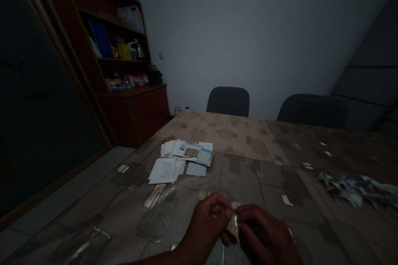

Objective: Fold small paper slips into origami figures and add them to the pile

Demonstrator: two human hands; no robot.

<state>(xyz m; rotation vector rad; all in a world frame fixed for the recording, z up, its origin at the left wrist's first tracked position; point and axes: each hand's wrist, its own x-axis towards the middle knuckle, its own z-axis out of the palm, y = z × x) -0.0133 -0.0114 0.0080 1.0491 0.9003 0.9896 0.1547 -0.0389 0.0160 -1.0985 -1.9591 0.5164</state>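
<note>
Beige crumpled paper scrap (232, 227) is pinched between both hands, low centre of the head view, held above the tabletop. Left hand (203, 225): fingers curled, narrow pinch, tips on the scrap's left edge. Right hand (261, 232): fingers curled over from the other side, narrow pinch, tips on the scrap's upper right. Hands nearly touch each other around it. Thin white strand (222, 254) hangs just below the left hand; what it is or what it attaches to is too dim to tell.

Brown-and-beige patterned tablecloth (236, 140) covers the table. Ahead of the hands, left of centre: loose stack of white printed papers and cards (186, 151), with white handwritten sheet (164, 169) overlapping its near edge and small pale blue-white slip (195, 169) just beside it. Right side of the table, well apart from the hands: heap of torn blue-grey paper pieces (357, 190).

Far side: two black padded chairs (228, 101) (311, 112) against a grey-white wall. Left: dark red wooden shelf unit (102, 29) holding a dark blue binder (100, 39), yellow box (124, 51) and white plastic jug (130, 18). Lighting is dim; small details are lost.
</note>
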